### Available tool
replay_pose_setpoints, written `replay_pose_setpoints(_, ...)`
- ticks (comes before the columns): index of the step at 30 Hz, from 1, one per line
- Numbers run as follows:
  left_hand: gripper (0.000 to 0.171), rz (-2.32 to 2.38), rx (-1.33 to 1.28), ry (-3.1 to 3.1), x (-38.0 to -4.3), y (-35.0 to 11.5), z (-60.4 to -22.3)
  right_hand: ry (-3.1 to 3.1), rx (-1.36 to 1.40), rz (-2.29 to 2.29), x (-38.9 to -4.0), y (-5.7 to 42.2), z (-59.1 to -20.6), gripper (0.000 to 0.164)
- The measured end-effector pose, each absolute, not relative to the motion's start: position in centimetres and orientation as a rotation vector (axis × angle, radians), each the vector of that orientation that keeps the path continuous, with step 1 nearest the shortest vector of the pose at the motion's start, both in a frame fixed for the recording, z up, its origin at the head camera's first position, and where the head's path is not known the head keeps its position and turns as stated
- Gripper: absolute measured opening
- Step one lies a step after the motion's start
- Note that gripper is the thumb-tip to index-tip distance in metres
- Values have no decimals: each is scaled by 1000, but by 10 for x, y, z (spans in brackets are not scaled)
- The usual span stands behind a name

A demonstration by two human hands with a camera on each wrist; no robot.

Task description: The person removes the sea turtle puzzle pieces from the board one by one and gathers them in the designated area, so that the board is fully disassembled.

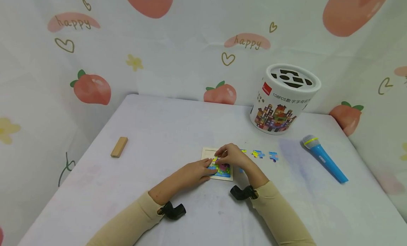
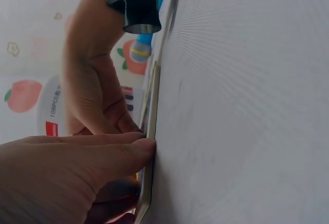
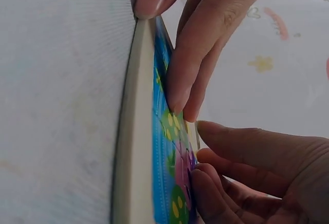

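Head view: left hand [image 1: 195, 171], fingers straight, is resting on the square, pale-wood-framed, multicoloured jigsaw puzzle [image 1: 224, 171] beneath both hands' fingertips; right hand [image 1: 234, 156] is curling narrowly, any hold unclear; slack left-finger pressure could be letting the puzzle slide.

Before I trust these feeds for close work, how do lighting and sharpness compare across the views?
Head: brightly lit, though the puzzle board looks small; left wrist: dimmer, fine ripple lines across the tabletop; right wrist: also dim, faint ripples there too, the backdrop soft.
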State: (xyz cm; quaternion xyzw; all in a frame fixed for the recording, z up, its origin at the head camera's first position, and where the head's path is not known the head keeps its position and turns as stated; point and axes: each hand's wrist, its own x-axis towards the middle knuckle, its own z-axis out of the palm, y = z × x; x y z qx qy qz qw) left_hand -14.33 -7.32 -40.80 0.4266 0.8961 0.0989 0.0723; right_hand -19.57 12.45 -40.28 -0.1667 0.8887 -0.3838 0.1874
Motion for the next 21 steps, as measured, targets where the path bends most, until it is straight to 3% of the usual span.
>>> replay_pose_setpoints(21, 34, 309, 1234, 2670, -142, -73, -409, 2478, -387, -1121, -195, 126, -405, 18)
